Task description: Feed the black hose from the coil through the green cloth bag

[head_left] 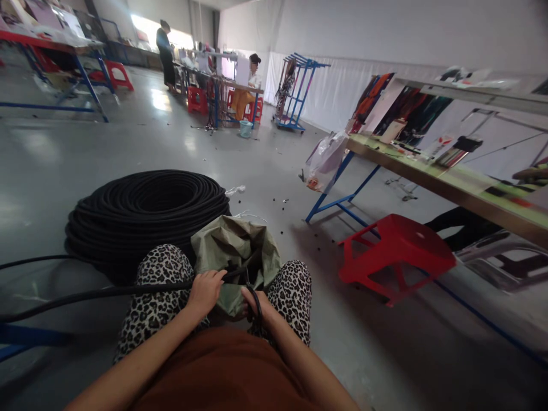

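Observation:
Between my knees stands a greenish woven sack, its mouth open towards me. My left hand is closed around a thick black cord that runs in from the left across my thigh. The cord's far end reaches over the sack's mouth. In my right hand is a pair of scissors with black loop handles. Their tips point up near the cord's end, and I cannot tell whether they touch it. Dark pieces inside the sack are partly hidden in shadow.
A large coil of black cord lies on the floor at front left. To my right are a red stool and a workbench with blue legs. Small black bits dot the floor. Two people are at a far table; another person's hand shows at the right edge.

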`<state>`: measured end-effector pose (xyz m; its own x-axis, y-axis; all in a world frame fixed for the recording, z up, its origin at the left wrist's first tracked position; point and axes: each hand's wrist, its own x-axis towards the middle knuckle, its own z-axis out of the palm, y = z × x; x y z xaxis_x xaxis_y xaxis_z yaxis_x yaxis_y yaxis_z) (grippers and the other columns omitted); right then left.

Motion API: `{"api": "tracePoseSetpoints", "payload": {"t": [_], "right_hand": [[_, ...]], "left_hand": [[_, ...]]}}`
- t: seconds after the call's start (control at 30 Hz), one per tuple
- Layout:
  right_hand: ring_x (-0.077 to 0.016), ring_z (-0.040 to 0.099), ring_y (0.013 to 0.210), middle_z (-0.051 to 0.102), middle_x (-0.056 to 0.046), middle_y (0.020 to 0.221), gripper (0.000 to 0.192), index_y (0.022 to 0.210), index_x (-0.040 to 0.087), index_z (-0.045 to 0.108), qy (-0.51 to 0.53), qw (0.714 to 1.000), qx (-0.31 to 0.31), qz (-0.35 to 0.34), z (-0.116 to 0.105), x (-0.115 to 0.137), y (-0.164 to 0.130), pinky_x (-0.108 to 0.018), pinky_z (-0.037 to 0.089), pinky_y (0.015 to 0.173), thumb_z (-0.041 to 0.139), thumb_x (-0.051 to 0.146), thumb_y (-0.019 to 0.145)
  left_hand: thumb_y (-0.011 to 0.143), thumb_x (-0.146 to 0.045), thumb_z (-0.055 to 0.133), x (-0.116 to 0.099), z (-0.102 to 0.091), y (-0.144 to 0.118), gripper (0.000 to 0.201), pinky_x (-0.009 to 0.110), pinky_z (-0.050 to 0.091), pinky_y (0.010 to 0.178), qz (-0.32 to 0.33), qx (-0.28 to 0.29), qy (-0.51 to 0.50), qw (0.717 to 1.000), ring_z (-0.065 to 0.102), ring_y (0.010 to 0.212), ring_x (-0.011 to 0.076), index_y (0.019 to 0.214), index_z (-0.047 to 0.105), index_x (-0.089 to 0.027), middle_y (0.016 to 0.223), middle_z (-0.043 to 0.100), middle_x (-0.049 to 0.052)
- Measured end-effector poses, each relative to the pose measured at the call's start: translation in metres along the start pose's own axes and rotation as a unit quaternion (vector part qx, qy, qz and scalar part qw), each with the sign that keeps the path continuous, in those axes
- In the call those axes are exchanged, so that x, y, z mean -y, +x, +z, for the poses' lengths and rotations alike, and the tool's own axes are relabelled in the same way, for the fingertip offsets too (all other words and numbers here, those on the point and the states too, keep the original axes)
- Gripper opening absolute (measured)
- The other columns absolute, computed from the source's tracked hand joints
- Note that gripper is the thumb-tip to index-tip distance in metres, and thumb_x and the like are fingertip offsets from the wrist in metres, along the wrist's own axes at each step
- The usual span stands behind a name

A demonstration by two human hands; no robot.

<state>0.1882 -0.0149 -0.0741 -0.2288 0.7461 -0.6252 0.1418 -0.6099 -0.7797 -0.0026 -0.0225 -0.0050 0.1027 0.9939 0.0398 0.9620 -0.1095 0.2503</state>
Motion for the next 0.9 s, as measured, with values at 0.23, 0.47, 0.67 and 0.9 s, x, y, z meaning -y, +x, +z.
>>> {"api": "tracePoseSetpoints", "payload": {"t": [0.23,0.47,0.67,0.9], "right_hand": [[-0.0112,0.056,0.049,0.056,0.001,0.058,0.049,0.074,0.014,0.055,-0.02,1.0,0.01,-0.004,-0.003,0.01,-0.01,-0.022,0.046,0.051,0.065,0.062,0.08],[-0.0099,0.053,0.05,0.054,0.002,0.06,0.047,0.074,0.014,0.055,-0.033,0.998,0.036,-0.028,-0.002,0.019,-0.023,-0.021,0.043,0.051,0.064,0.06,0.081],[-0.0101,0.054,0.05,0.054,0.002,0.06,0.045,0.076,0.014,0.055,-0.027,0.999,0.039,-0.024,-0.001,0.019,-0.022,-0.022,0.045,0.052,0.064,0.058,0.082],[-0.01,0.054,0.051,0.054,0.002,0.059,0.047,0.073,0.014,0.055,-0.047,0.997,0.045,-0.038,-0.002,0.01,-0.013,-0.022,0.045,0.053,0.063,0.06,0.082]], "left_hand": [[0.092,-0.022,0.045,-0.001,-0.002,0.0,0.036,0.038,0.047,0.085,0.002,-0.002,0.004,1.0,0.065,0.102,0.0242,0.122,0.064,-0.023,0.111,0.072,0.01],[0.092,-0.022,0.045,-0.001,-0.002,-0.002,0.035,0.038,0.046,0.087,0.008,-0.004,-0.006,1.0,0.064,0.104,0.0249,0.121,0.065,-0.022,0.113,0.071,0.01],[0.092,-0.021,0.046,-0.001,0.0,-0.003,0.036,0.038,0.045,0.089,0.009,0.003,-0.017,1.0,0.064,0.104,0.0248,0.122,0.065,-0.021,0.113,0.071,0.01],[0.091,-0.02,0.046,-0.001,0.001,-0.005,0.037,0.037,0.044,0.088,0.012,0.004,-0.015,1.0,0.064,0.103,0.0235,0.122,0.065,-0.023,0.111,0.071,0.009]]}}
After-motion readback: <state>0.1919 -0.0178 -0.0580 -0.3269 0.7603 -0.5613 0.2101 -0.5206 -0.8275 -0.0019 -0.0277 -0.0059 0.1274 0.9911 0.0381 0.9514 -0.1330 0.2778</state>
